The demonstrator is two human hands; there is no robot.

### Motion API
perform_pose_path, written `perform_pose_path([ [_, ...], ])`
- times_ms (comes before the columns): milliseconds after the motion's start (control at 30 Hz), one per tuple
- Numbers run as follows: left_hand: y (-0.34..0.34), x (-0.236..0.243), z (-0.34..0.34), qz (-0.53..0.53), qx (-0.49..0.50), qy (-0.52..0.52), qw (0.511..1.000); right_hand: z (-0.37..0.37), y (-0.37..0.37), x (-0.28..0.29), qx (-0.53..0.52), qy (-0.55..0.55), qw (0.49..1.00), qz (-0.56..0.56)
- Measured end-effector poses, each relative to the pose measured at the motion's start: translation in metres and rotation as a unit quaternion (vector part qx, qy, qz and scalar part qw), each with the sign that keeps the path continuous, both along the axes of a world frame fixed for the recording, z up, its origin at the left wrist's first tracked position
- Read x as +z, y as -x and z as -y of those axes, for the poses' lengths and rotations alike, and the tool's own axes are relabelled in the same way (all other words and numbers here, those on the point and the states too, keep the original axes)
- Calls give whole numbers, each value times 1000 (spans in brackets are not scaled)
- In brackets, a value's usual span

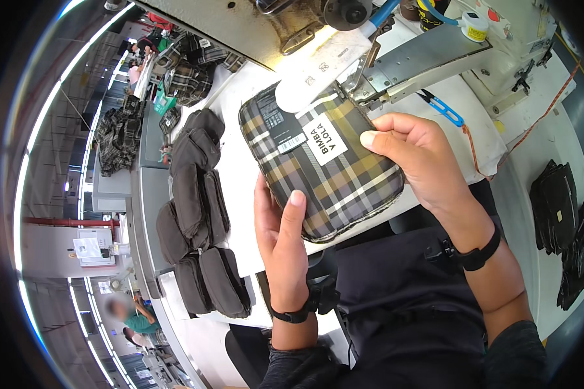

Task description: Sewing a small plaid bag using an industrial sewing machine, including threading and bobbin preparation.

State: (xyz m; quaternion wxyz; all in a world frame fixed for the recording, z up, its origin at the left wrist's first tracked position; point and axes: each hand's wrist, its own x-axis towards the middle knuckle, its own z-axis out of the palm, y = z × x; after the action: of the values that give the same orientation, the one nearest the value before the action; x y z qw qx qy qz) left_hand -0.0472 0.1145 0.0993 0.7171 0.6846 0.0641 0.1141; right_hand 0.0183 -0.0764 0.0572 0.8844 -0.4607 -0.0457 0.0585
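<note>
Between my hands is a plaid fabric pouch in black, olive and white, with rounded corners and raw dark edges. A white label and a dark tag with a barcode strip lie on its face. My left hand grips its lower left edge, thumb on top and fingers underneath. On the right edge, my right hand pinches it between thumb and fingers. The pouch's far edge reaches under the lit head of a sewing machine, beside its metal arm. Whether the needle touches the fabric is hidden.
Several dark brown pouches are piled on the white table to the left. Blue thread snips lie right of the machine, by an orange cord. Black fabric pieces hang at far right. Plaid pieces are heaped at back left.
</note>
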Motion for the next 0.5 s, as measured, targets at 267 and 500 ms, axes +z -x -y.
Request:
perform_pose_path([
  [267,-24,1,-15,11,-34,19,999,-14,-15,-2,-30,-5,999,9],
  [500,-50,-4,-25,43,-42,7,998,-5,-11,8,-27,51,998,-28],
])
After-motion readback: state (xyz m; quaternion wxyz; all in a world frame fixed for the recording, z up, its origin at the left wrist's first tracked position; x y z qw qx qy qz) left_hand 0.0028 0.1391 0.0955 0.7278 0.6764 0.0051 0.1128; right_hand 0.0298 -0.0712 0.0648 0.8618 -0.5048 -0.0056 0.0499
